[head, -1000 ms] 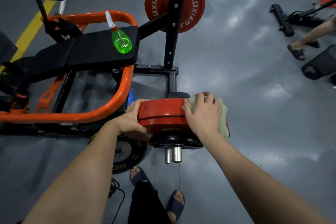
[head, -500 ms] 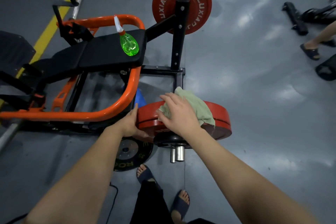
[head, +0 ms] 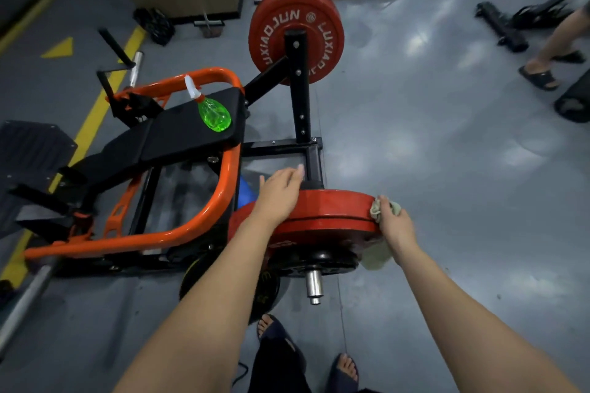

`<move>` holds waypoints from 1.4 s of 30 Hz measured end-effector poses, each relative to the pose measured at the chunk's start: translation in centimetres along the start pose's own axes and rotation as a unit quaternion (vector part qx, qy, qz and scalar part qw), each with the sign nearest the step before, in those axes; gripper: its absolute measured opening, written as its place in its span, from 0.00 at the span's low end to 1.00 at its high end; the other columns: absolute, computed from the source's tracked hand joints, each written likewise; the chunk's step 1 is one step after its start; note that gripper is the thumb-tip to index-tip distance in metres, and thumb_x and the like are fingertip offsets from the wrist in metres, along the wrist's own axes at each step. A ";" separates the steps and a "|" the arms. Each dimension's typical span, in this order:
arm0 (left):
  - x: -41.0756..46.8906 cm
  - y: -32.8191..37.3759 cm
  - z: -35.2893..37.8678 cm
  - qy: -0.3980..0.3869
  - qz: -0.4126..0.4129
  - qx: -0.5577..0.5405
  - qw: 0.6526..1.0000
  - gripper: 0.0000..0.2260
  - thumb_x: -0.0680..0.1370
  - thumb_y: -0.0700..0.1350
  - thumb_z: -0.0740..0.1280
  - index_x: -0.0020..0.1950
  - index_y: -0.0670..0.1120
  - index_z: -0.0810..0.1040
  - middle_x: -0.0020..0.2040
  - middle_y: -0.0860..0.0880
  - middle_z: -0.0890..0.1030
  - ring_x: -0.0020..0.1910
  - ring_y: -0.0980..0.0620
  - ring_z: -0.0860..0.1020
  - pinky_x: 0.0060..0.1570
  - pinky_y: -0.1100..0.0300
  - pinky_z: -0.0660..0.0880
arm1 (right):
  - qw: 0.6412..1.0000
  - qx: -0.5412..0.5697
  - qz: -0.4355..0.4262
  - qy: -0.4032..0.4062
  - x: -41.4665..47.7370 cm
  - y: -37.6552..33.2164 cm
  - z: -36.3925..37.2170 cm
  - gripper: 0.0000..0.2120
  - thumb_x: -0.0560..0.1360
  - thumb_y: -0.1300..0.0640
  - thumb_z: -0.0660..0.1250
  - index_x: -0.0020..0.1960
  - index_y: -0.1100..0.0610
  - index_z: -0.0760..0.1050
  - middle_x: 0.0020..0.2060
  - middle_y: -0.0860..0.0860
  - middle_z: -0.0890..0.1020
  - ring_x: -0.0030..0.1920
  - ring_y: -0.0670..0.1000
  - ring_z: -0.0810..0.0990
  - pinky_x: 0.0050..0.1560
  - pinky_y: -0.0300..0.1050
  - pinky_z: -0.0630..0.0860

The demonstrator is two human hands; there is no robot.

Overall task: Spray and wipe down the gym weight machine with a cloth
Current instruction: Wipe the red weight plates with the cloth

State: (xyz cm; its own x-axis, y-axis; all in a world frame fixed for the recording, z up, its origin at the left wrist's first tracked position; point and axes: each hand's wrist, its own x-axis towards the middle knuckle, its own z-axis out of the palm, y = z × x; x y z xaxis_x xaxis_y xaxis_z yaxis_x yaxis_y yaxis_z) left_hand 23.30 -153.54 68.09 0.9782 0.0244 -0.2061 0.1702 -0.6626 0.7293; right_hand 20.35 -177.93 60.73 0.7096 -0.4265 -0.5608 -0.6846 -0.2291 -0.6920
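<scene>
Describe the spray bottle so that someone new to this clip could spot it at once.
Find the orange-framed weight machine on the left, then its black pad. The spray bottle lies on the pad's far right corner. It is the only translucent bright green thing there, with a white nozzle, set against black padding and orange tubing.

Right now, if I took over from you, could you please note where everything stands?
Left hand: open, flat on top of the near red plate.
Right hand: grips the cloth against that plate's right rim.
Spray bottle: sits on the black seat pad, in no hand.
Done: wiping of this plate is under way.
Left: likely the rest of it, the far red plate, the orange frame and the pad.
</scene>
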 end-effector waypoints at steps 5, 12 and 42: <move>0.1 -1.3 5.4 0.170 -0.104 0.125 0.972 0.20 0.84 0.55 0.58 0.60 0.44 0.83 0.70 0.45 0.78 0.74 0.46 0.69 0.78 0.47 0.56 | 0.991 -0.067 -0.111 0.036 -4.6 -1.8 1.8 0.24 0.76 0.36 0.62 0.61 0.52 0.77 0.57 0.56 0.82 0.60 0.59 0.79 0.61 0.51 0.72; 2.2 0.9 5.0 0.078 -0.292 0.181 0.936 0.27 0.83 0.56 0.52 0.75 0.42 0.72 0.80 0.42 0.63 0.82 0.43 0.51 0.80 0.44 0.41 | 0.904 -0.149 -0.392 -0.087 -6.0 -3.9 4.8 0.26 0.79 0.48 0.66 0.75 0.54 0.69 0.69 0.53 0.77 0.73 0.53 0.69 0.73 0.46 0.62; 1.9 1.9 5.8 0.112 -0.261 0.250 0.926 0.23 0.82 0.51 0.51 0.60 0.45 0.84 0.63 0.43 0.80 0.67 0.40 0.71 0.77 0.41 0.53 | 0.975 0.001 -0.214 -0.067 2.5 1.9 -0.7 0.24 0.77 0.32 0.61 0.64 0.45 0.77 0.58 0.43 0.83 0.61 0.46 0.80 0.66 0.47 0.72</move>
State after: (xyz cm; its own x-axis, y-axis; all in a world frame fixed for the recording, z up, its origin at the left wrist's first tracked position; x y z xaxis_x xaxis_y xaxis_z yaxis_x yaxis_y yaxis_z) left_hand 24.75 -159.15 65.32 0.7880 0.5565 -0.2632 0.6050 -0.7791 0.1641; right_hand 20.74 -180.04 58.31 0.9456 -0.1743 -0.2747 -0.3207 -0.3585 -0.8767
